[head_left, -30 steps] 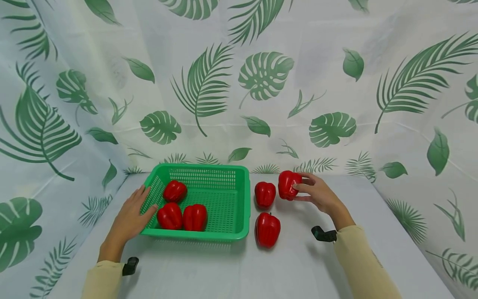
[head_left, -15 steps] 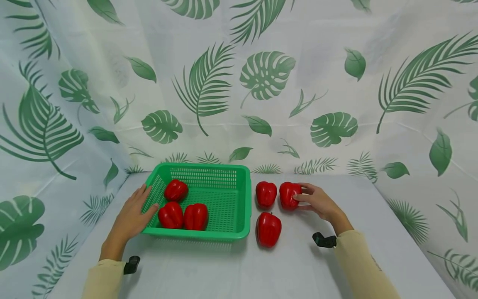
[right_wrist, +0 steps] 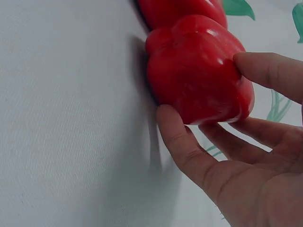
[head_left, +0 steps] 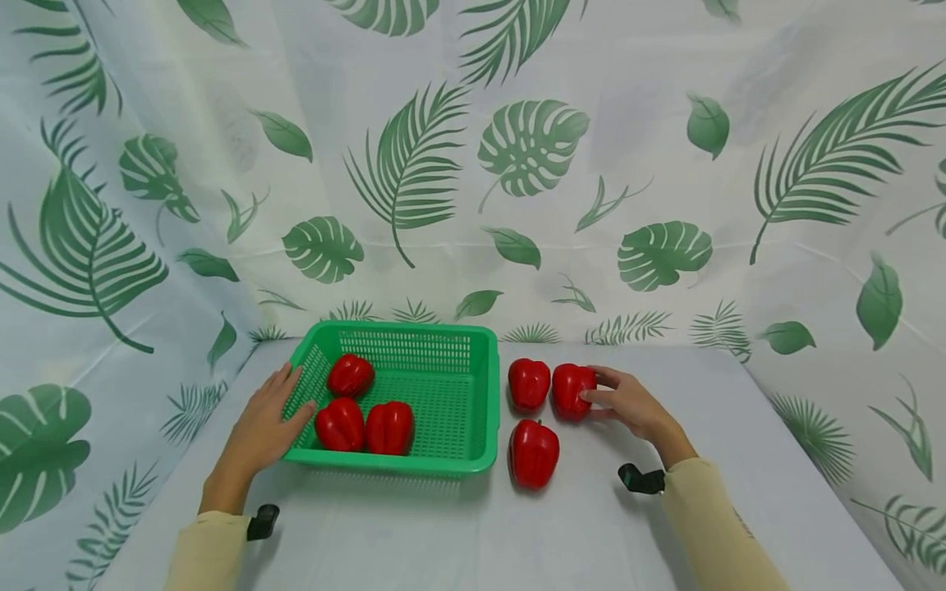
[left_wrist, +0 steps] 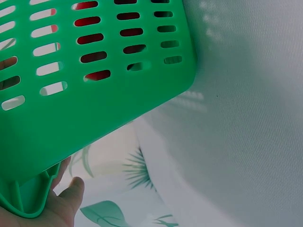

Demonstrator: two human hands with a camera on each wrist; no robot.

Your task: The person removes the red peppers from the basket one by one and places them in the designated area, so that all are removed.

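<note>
A red bell pepper (head_left: 573, 392) stands on the table, and my right hand (head_left: 628, 404) holds it from the right. In the right wrist view, the fingertips and thumb lie around the near end of that bell pepper (right_wrist: 199, 75). My left hand (head_left: 260, 423) rests on the left rim of a green plastic basket (head_left: 414, 465), its fingers fairly straight. Inside the basket are three red bell peppers, one at the back (head_left: 351, 375) and two at the front. The left wrist view shows the slotted wall of the basket (left_wrist: 94, 113), with part of the hand below.
Two more red bell peppers stand between the basket and my right hand: one at the back (head_left: 529, 384), close beside the held pepper, and one nearer (head_left: 534, 454). A leaf-printed sheet (head_left: 547, 246) rises behind the white table (head_left: 443, 542) and along its sides.
My right hand has lowered the bell pepper from above the table onto it, beside the back pepper. The left hand and basket keep their places; the view shifts slightly.
</note>
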